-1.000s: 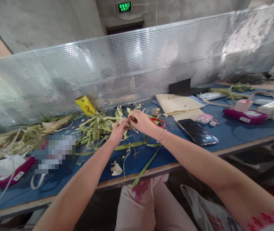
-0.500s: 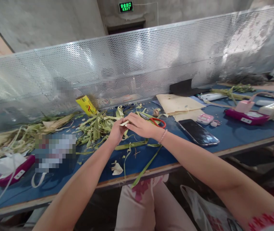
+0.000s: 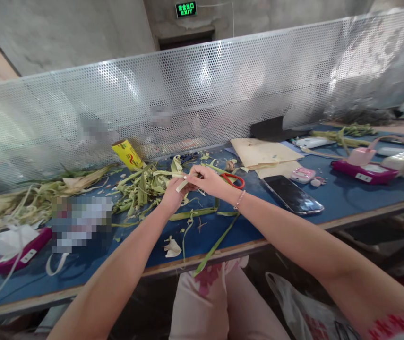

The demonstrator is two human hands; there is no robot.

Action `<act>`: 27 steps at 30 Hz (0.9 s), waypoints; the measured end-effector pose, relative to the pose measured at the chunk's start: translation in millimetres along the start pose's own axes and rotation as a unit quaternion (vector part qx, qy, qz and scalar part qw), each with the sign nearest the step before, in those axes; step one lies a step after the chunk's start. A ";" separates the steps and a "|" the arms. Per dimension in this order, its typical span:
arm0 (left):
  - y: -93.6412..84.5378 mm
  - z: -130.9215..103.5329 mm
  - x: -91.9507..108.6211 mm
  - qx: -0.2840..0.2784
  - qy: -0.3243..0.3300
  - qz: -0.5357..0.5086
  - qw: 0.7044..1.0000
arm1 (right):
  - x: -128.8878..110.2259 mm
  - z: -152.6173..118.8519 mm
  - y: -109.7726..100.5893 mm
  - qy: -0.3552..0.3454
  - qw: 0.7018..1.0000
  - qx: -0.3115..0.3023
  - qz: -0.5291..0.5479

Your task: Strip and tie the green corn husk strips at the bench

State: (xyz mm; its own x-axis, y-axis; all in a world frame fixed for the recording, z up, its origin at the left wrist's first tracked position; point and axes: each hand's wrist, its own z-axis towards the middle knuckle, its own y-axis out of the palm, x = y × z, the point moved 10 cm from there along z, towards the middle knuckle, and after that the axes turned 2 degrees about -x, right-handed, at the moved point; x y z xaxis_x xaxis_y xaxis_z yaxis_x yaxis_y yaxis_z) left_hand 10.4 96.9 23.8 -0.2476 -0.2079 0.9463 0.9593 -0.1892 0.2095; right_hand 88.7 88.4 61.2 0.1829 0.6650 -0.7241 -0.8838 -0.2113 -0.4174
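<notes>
Over the blue-topped table (image 3: pixel 152 245), near its front edge, the right hand (image 3: pixel 207 182) pinches a short, flat, pale green plant strip (image 3: pixel 179 188) between curled fingers. The left hand (image 3: pixel 173 193) meets it, partly closed; its grip cannot be told. Left of them lies a loose green pile of leafy scraps (image 3: pixel 141 186); right, red-handled scissors (image 3: pixel 234 181) and a black smartphone (image 3: pixel 293 194).
</notes>
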 end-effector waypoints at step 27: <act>3.9 1.6 -5.2 -0.018 -0.021 -0.010 1.000 | 1.5 -0.3 -12.5 0.012 0.999 0.024 -0.024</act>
State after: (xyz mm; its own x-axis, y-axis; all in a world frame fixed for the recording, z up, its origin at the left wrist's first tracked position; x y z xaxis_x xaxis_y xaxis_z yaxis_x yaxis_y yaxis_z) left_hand 15.6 98.8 20.1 -0.2604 -0.1633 0.9516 0.9484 -0.2278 0.2204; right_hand 100.1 91.8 65.2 0.2349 0.6554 -0.7178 -0.8936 -0.1450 -0.4248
